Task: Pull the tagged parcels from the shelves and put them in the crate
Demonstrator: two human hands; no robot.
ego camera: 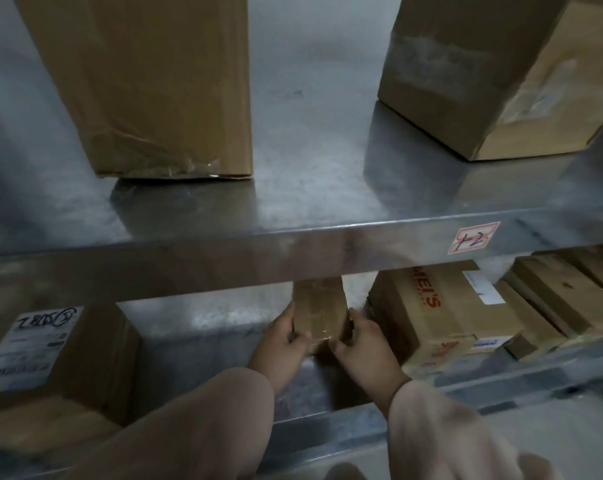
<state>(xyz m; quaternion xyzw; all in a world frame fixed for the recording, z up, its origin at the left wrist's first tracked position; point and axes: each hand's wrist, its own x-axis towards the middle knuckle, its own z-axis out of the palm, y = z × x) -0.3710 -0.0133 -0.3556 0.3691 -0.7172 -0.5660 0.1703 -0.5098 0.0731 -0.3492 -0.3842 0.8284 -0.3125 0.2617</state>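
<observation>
Beige sleeves [196,427] lead to my left hand [282,339] and right hand [360,341], clamped either side of a small taped brown cardboard parcel [320,308] on the lower steel shelf [203,320] between them.

— What's on the upper shelf [313,188]?
— Two cardboard boxes, well apart: a tall box [147,81] left, a taped box [494,74] right. A red tag [473,241] is stuck on its front edge.
— And the lower shelf [206,320]?
— A labelled box [50,355] at left, a small parcel [322,310] in the middle, a red-lettered box [445,317] just right of it, then flat packs [566,292] at far right.
</observation>
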